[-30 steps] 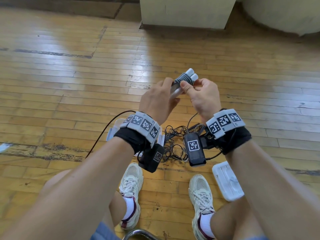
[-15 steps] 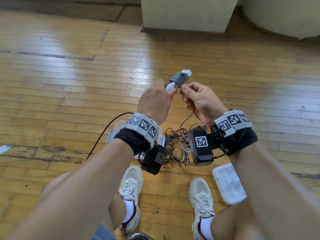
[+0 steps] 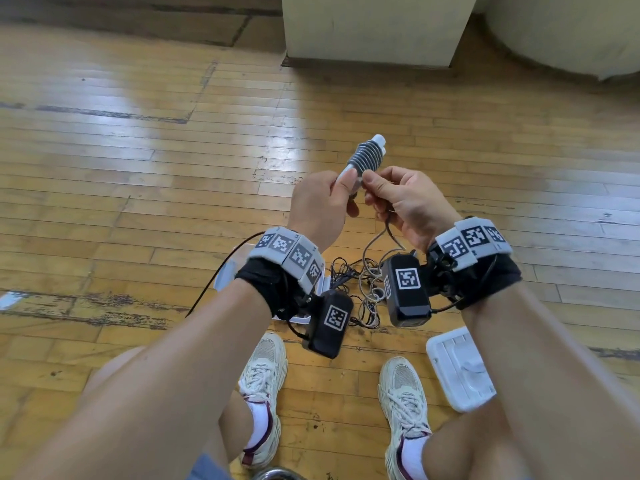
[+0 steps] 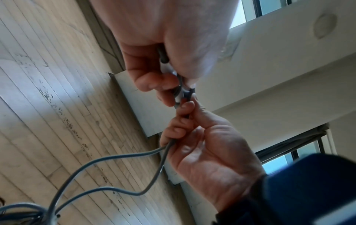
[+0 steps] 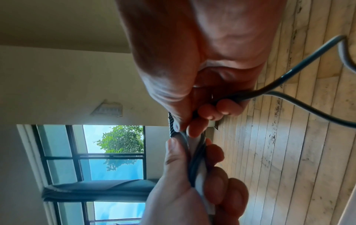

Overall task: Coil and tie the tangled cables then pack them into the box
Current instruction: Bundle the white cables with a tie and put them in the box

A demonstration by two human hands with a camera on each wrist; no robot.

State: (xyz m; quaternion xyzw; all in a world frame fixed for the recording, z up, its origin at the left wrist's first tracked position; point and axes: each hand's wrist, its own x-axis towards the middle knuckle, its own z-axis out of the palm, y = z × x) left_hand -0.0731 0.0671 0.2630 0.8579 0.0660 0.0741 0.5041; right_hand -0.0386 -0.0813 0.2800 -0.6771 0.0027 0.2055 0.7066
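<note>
Grey cable [image 3: 367,156] wound tight around white sticks [image 3: 378,138], tail dangling.

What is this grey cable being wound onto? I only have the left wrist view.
Observer: Head view: a coiled bundle, tight grey turns round white ends, above the left hand that grips it.
Operator: Where is the slack coming from?
Observer: The grey cable drops from the right hand to a tangle on the floor.
Operator: Box nearby?
Observer: A white box lies beside the right shoe.
</note>
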